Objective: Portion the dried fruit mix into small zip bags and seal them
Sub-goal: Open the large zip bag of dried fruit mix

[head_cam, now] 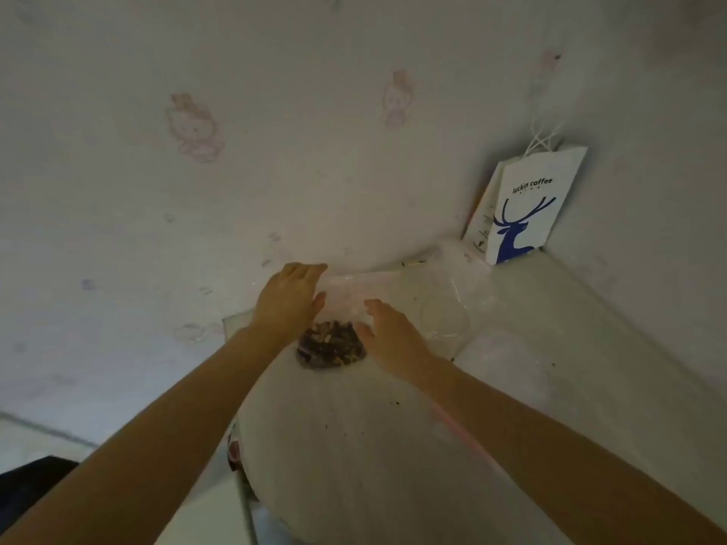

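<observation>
A clear zip bag (346,293) lies on the white table (550,348), with a dark heap of dried fruit mix (330,344) in its near end. My left hand (291,300) lies on the bag's left side, and its fingertips reach the far zip edge. My right hand (389,332) hovers over or touches the bag's right side with relaxed, straight fingers. The picture is too blurred to tell whether the zip is closed.
More clear plastic bags (444,308) lie to the right of my hands. A white paper coffee bag with a blue deer (523,210) stands in the far right corner against the wall. Crumbs dot the table. The table's left edge (236,446) runs under my left forearm.
</observation>
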